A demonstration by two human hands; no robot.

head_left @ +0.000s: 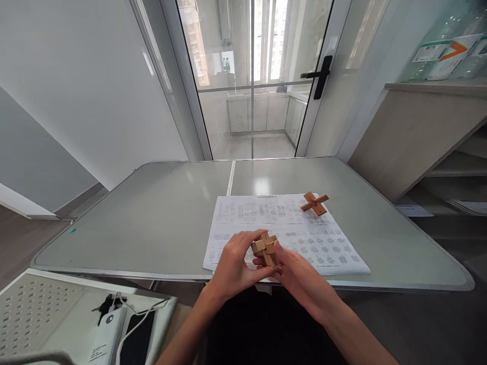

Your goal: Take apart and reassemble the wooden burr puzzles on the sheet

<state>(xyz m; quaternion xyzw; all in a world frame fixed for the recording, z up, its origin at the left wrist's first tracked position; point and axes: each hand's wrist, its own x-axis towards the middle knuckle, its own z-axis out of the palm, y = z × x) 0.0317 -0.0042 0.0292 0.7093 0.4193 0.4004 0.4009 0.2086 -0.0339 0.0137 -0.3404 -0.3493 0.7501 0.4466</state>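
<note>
Wooden burr puzzle (264,247), probably light and stiff, is being held over the printed sheet (281,226), left hand (236,259) pinching opposite ends and right hand (299,271) its side, squared bar ends (257,247) likely offering the firmest hold.

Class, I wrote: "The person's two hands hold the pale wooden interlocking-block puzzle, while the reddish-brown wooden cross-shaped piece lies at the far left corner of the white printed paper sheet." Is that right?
Not quite: the head view shows the reddish-brown wooden cross-shaped piece at the far right corner of the white printed paper sheet, not the far left. The rest stands.
</note>
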